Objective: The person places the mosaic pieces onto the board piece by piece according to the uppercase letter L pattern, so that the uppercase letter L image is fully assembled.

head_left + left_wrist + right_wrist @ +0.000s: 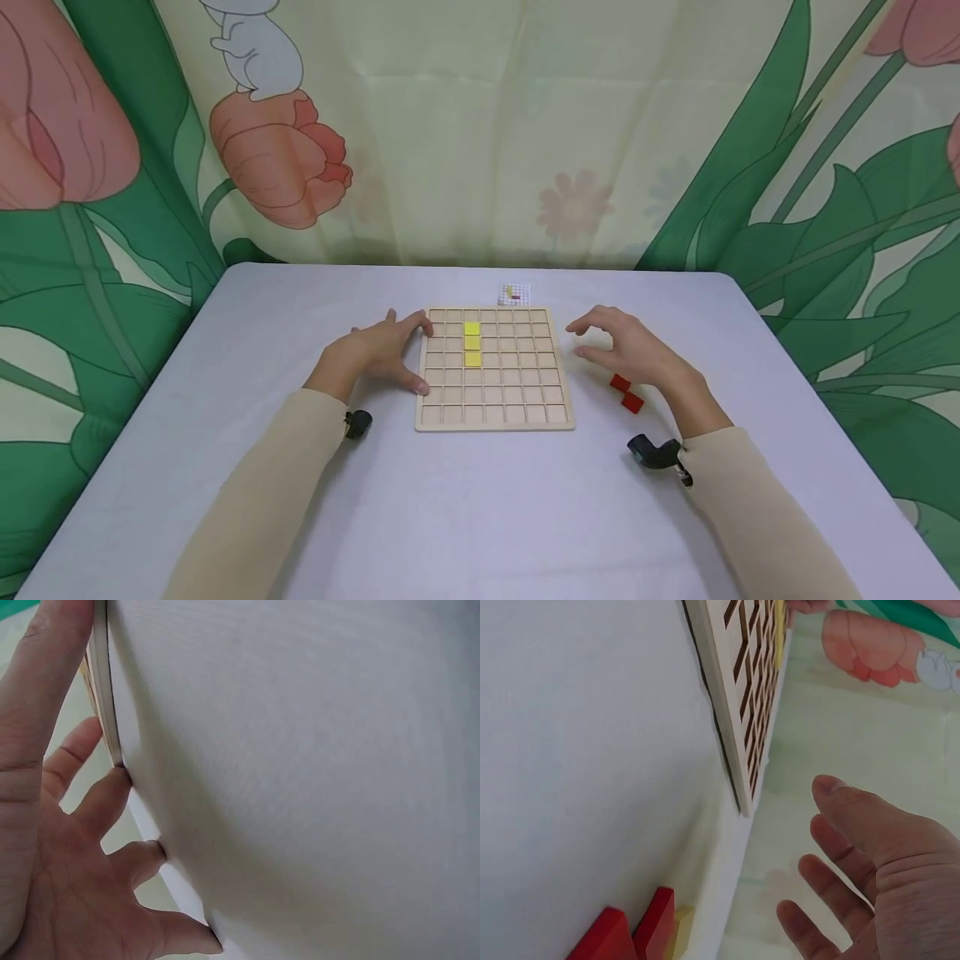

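Your pale wooden grid board (513, 377) sits between your hands, left hand (378, 352) spread wide with thumb and fingertip on its left edge, probably so it won't slide, right hand (633, 346) hovering just off its right edge, fingers loosely parted, holding nothing. The printed card (514, 293) is just past the far edge, likely for easy glancing. Two solid red squares (632, 403) lie loose by your right hand, handy I'd guess, and three bright yellow squares (472, 343) sit in one column left of centre.
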The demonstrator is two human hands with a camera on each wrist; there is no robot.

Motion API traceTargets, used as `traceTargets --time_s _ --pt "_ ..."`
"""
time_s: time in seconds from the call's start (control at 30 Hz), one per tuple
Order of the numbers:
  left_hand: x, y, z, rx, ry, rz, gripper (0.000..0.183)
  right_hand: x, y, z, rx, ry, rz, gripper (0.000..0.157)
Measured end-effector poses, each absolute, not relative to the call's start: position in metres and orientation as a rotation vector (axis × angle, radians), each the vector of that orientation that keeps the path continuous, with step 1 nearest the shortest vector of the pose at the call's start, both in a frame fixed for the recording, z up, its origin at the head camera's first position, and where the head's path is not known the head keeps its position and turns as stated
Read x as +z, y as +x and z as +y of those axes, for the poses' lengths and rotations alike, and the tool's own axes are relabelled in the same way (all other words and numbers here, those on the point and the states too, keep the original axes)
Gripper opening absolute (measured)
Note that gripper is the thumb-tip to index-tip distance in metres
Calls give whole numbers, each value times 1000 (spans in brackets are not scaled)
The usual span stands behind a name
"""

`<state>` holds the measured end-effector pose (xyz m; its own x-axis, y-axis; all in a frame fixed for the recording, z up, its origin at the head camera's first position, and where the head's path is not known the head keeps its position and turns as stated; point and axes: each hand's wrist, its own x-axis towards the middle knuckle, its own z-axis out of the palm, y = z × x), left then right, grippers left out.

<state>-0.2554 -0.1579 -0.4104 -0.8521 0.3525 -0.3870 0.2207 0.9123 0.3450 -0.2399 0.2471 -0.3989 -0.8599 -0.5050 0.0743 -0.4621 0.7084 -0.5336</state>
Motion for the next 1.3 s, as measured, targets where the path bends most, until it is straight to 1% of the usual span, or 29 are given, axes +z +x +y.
traceTargets --time_s 0.2,0.4,0.6,0.8,1.07,1.3 --pt "-409 -254 -158 401 412 2621 97 -399 -239 265 -829 -770 2859 33" --pt "-417 -253 -152 417 404 2597 95 -408 -228 287 -800 -721 2898 30" --pt "-418 -252 -152 416 401 2621 96 -413 -226 299 -825 -774 2937 28" --pt "-411 -253 -156 405 374 2625 95 -413 -232 299 -784 -714 2939 29" --pt "-410 -255 -159 400 375 2633 94 -416 -232 303 -757 -602 2919 29" --pt "-415 -256 -159 431 387 2620 95 -415 -229 311 -733 -496 2868 37"
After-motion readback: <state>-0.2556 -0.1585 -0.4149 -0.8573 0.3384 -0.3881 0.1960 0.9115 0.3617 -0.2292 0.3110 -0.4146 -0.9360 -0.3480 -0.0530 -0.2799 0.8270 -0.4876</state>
